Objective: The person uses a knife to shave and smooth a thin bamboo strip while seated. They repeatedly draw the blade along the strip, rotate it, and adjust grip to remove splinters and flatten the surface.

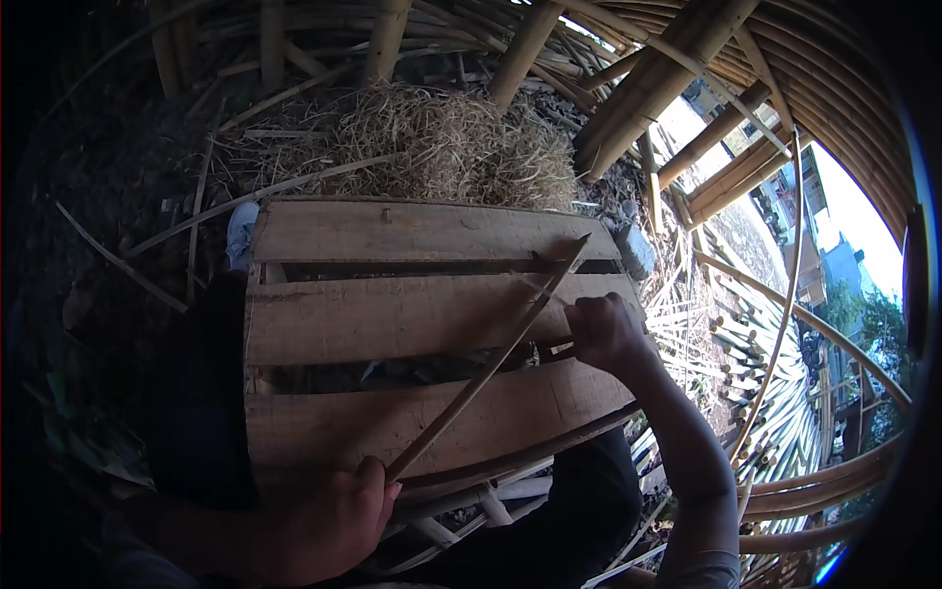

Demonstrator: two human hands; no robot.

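Dry tan straw (432, 137) is lying in a tangled heap beyond the planks, and thick, round yellow-brown bamboo poles (628, 108) are rising around it in the head view. What is happening nearer?

— One long, narrow brown strip, probably split bamboo (488, 365), is slanting across a slatted surface of flat brown wooden planks (373, 319), its far tip pointing to the upper right

— And the fingers?

— On the left hand (339, 510) they are wrapping the strip's near end. On the right hand (608, 336) they are curling in tightly just beside the upper part; I cannot tell whether they are hiding anything

— How is it likely handling?

— Light, I am guessing, and stiff lengthwise with some spring; its thin tip is looking the most fragile, and its edges may be splintering into the skin

— Where would you be holding it?

— At the thicker near end, as the left hand is doing, while avoiding squeezing that tip
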